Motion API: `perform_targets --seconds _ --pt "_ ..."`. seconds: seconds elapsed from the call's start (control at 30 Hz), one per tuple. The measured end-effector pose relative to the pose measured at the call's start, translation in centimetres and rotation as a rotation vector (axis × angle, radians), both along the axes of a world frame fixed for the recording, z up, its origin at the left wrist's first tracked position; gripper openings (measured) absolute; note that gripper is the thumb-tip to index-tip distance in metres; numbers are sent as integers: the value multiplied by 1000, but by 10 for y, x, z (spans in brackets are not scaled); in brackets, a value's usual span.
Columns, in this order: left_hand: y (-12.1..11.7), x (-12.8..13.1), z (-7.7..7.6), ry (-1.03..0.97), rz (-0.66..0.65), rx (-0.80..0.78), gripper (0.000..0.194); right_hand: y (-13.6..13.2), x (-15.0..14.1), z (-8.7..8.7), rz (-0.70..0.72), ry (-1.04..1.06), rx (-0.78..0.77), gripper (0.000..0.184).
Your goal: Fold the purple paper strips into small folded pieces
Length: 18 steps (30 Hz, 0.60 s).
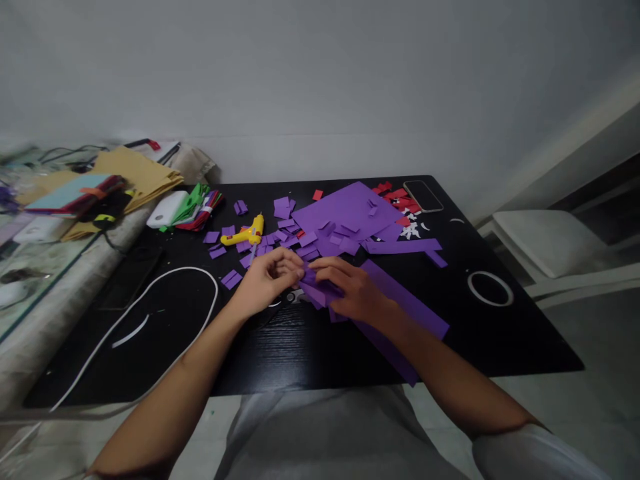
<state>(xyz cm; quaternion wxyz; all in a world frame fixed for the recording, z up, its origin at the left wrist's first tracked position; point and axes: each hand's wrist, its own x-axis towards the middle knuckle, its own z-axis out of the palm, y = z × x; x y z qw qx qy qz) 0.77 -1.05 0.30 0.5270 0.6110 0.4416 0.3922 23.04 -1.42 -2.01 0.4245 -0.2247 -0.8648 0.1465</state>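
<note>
My left hand (pixel 273 277) and my right hand (pixel 345 287) meet over the front middle of the black table. Between them is a folded piece of purple paper (pixel 316 288), pinched by the fingers of both. My fingers hide part of its shape. Just beyond my hands lie several small folded purple paper pieces (pixel 307 239), some loosely heaped. A larger purple sheet (pixel 345 203) lies behind them, and a long purple strip (pixel 407 303) extends beside my right hand. Partly hidden near my left fingers are scissors (pixel 296 296).
A yellow glue gun (pixel 245 232) lies left of the heap. Its white cord (pixel 187 269) loops across the left side. Red scraps (pixel 397 195), a phone (pixel 423 196) and a white ring (pixel 490 289) are at the right. Stacked papers (pixel 133 173) crowd the far left.
</note>
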Motion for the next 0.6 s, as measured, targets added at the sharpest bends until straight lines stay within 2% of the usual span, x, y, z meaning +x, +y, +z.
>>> perform_targets --seconds 0.23,0.37,0.6 --pt "6 -5 3 113 -96 -89 22 -1 -4 -4 -6 9 9 33" --pt "7 -7 4 123 -127 -111 15 -1 -4 -3 -14 47 1 38" --pt "8 -9 2 100 -177 -151 11 0 4 4 129 -148 -70 40"
